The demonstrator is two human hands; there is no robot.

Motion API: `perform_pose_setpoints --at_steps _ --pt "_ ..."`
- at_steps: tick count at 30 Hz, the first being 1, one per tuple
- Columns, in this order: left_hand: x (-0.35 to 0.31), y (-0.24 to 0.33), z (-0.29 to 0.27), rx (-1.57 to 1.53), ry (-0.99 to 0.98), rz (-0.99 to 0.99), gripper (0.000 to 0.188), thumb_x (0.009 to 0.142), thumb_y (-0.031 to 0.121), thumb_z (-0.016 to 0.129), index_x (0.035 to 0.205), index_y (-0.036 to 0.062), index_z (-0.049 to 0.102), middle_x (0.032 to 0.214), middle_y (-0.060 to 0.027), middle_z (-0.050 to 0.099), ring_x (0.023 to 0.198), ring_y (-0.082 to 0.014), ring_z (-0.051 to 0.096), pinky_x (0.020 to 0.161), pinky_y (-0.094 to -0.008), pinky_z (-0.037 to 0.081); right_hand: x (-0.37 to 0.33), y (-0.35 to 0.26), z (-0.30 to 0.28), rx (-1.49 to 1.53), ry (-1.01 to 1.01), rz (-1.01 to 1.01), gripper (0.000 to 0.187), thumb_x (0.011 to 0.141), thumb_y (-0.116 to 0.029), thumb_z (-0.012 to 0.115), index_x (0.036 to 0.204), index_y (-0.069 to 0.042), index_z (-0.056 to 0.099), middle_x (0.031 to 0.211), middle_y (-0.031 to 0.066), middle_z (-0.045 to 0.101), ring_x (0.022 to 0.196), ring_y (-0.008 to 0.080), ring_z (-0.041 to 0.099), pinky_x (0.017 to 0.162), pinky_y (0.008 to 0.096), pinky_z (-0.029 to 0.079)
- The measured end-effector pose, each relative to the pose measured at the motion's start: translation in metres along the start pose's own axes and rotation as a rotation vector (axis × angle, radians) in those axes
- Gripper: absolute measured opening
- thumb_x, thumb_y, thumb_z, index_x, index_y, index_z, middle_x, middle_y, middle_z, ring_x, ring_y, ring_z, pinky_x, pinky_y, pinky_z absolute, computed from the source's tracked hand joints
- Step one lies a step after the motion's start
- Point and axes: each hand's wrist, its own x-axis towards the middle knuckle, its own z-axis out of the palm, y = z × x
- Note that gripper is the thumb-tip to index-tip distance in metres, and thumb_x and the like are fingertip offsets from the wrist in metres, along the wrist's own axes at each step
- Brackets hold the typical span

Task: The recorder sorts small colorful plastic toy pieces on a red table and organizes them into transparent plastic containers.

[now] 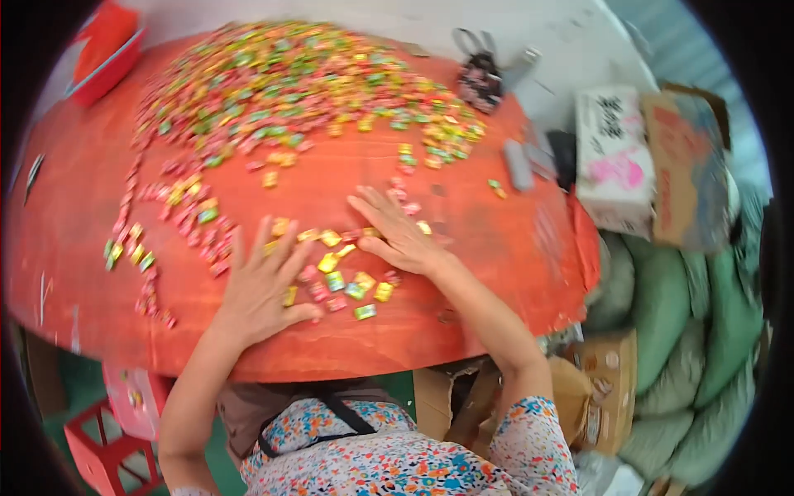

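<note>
Small wrapped candies [335,281] in yellow, green and red lie loosely scattered on the red-covered table [397,341] between my hands. My left hand [269,289] is spread, palm down, at the left side of this group, with a few pieces beside and partly under its fingers. On the other side, my right hand [397,236] lies palm down, fingers stretched out to the left and touching or covering some candies. Neither hand grips anything that I can see. Farther back spreads a large heap of the same candies [281,78].
Strings of candies [207,223] trail left of my hands. A red basin [107,70] stands far left. Far right are a dark patterned pouch [480,83] and a grey object [518,165]. Cardboard boxes [616,161] and green sacks [662,306] are stacked right; a red stool [112,442] stands below left.
</note>
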Motion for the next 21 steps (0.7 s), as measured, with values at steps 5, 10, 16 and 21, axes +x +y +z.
perform_pose_setpoints --at_steps 5,10,16,21 --pt "-0.01 0.033 0.005 0.014 0.031 0.032 0.101 0.075 0.075 0.055 0.151 0.011 0.036 0.159 -0.0167 0.027 0.149 -0.0386 0.016 0.116 -0.066 0.005 -0.035 0.023 -0.034 0.16 0.195 0.139 0.051 0.097 -0.03 0.059 0.142 -0.009 0.047 0.149 0.0156 0.044 0.141 0.0337 0.039 0.117 0.0478 0.028" --pt "-0.009 0.048 0.01 0.003 0.001 0.076 0.093 0.076 0.07 0.058 0.143 0.0071 0.045 0.157 -0.0207 0.027 0.149 -0.0413 0.015 0.115 -0.0684 0.004 -0.095 0.117 -0.056 -0.227 0.617 0.597 0.053 0.093 -0.027 0.064 0.136 0.001 0.049 0.143 0.0233 0.047 0.137 0.0379 0.042 0.114 0.0443 0.033" --pt "0.017 0.113 0.018 -0.047 -0.001 0.396 0.079 0.078 0.065 0.061 0.14 0.0177 0.052 0.156 -0.0112 0.033 0.146 -0.0405 0.021 0.115 -0.0698 0.009 -0.179 0.204 -0.083 -0.522 0.71 0.931 0.049 0.092 -0.025 0.063 0.133 0.0 0.051 0.143 0.0216 0.047 0.135 0.0376 0.042 0.112 0.0466 0.033" --pt "0.045 0.123 0.038 -0.144 -0.061 0.412 0.074 0.079 0.062 0.063 0.14 0.0225 0.053 0.154 -0.005 0.036 0.147 -0.0354 0.021 0.115 -0.0692 0.01 -0.271 0.216 -0.109 -0.388 0.46 0.923 0.055 0.101 -0.042 0.048 0.146 -0.012 0.043 0.156 0.0163 0.034 0.144 0.0346 0.031 0.115 0.0552 0.026"
